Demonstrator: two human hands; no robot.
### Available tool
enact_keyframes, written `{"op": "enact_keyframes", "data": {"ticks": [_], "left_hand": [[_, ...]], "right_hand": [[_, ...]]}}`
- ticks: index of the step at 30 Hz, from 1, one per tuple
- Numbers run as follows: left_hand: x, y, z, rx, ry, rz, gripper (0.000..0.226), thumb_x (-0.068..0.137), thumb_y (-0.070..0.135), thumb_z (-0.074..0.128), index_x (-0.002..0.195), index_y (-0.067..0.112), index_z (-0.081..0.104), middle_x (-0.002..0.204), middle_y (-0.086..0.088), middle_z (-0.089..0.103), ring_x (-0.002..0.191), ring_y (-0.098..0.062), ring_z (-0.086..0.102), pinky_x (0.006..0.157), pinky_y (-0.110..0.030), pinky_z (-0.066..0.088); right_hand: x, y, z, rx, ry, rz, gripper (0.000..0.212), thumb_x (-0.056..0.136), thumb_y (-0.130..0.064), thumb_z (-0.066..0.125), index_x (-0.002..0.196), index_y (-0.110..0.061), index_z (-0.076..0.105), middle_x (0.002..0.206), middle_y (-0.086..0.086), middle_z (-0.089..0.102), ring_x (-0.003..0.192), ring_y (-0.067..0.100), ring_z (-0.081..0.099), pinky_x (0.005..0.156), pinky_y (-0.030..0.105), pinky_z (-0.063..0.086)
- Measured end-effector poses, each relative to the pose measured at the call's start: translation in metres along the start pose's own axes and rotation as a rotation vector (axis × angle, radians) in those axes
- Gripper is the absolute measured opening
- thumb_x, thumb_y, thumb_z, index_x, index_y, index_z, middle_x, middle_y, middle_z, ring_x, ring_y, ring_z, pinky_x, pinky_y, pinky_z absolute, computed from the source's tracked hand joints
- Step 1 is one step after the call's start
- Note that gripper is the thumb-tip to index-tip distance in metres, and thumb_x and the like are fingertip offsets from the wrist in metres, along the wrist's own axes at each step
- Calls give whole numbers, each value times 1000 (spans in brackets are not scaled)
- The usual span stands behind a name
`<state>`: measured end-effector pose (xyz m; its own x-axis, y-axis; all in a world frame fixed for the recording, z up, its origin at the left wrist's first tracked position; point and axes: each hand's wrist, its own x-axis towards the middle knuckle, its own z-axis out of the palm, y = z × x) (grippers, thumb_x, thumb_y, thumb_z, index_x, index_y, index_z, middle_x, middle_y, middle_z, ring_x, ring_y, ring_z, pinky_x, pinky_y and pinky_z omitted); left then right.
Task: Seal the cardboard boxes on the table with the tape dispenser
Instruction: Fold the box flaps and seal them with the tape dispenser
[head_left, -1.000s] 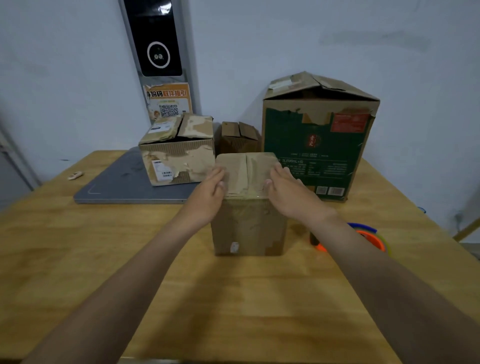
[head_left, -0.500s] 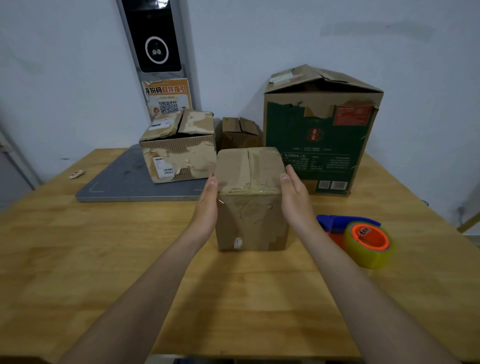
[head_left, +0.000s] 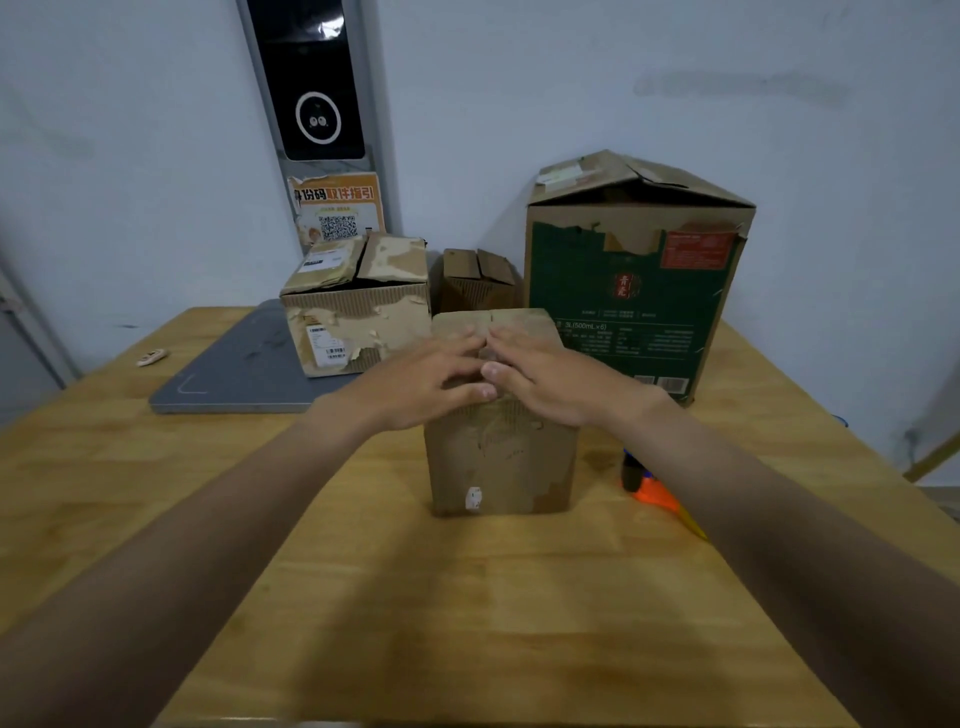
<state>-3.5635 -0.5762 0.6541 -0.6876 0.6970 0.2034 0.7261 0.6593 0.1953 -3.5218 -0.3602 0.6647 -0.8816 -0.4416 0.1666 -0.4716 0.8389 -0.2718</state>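
Left hand (head_left: 426, 382) and right hand (head_left: 545, 382), fingers straight and gripping nothing, press flat on the top flaps of the small cardboard box (head_left: 498, 457) on the table (head_left: 415, 597), while the tape dispenser (head_left: 652, 488) lies unheld beside it, so taping seems yet to come, also for the loose-flapped green box (head_left: 634, 291) and torn box (head_left: 358, 306) behind.

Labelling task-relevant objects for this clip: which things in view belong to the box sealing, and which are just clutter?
Job: front box under left hand and right hand, torn box, small rear box, green box, tape dispenser.
Lying about: grey board, QR notice, wall device, small pale object.
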Motion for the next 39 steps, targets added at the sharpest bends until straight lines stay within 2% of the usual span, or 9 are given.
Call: {"op": "enact_keyframes", "data": {"ticks": [3,8,11,14,18,22,26,33,39], "left_hand": [[0,0,11,-58,35,31,69,94,74,29,152,38,40,165,13,21,153,-8,19,124,-56,15],[-4,-10,16,65,-6,88,78,91,78,24,157,36,21,165,11,12,154,-11,15,122,-45,4],[-9,-21,15,31,-51,101,79,94,75,27,160,33,20,168,10,12,155,-6,5,127,-47,4],[-21,-29,17,-72,-8,101,65,101,63,33,160,39,21,167,23,12,154,1,-4,124,-40,12],[-35,-30,21,-130,47,81,58,105,58,26,160,38,23,166,26,14,155,-3,-4,123,-39,16],[-46,-29,20,-150,51,49,55,109,48,25,161,35,16,166,28,9,155,-1,-4,124,-34,14],[-52,-32,18,-164,33,12,59,108,46,31,161,37,9,165,31,4,153,4,-1,126,-34,14],[-54,-50,-7,-159,-92,27,76,89,47,66,155,45,27,160,35,19,152,5,9,125,-39,16],[-41,-45,-1,-258,77,1,63,84,42,71,143,38,51,150,26,44,149,2,24,126,-40,23]], "right_hand": [[4,1,9,-96,-5,3,68,104,-58,21,161,-20,18,167,0,18,153,12,16,125,37,17],[1,6,13,-203,27,-46,81,96,-70,21,160,-20,21,164,3,27,150,17,26,121,39,28],[-6,15,12,-258,10,-88,83,94,-69,28,160,-20,19,165,1,24,152,15,20,122,34,22],[-10,27,17,-292,45,-145,82,93,-70,24,159,-20,24,164,1,26,152,12,17,124,30,12],[-21,39,19,-166,94,-159,75,93,-64,28,156,-25,31,162,-12,20,148,-1,2,118,15,-4],[-32,50,25,-9,186,-201,57,102,-48,38,153,-25,38,161,-15,29,152,-1,6,124,27,10],[-31,50,28,20,206,-193,55,102,-47,39,152,-23,42,159,-14,33,152,1,8,126,36,15],[-32,48,26,31,191,-185,54,102,-48,39,151,-27,42,159,-16,33,151,-3,7,126,37,15],[-33,48,27,17,208,-162,57,101,-52,34,152,-28,41,159,-17,32,152,-2,7,125,34,15]]}}
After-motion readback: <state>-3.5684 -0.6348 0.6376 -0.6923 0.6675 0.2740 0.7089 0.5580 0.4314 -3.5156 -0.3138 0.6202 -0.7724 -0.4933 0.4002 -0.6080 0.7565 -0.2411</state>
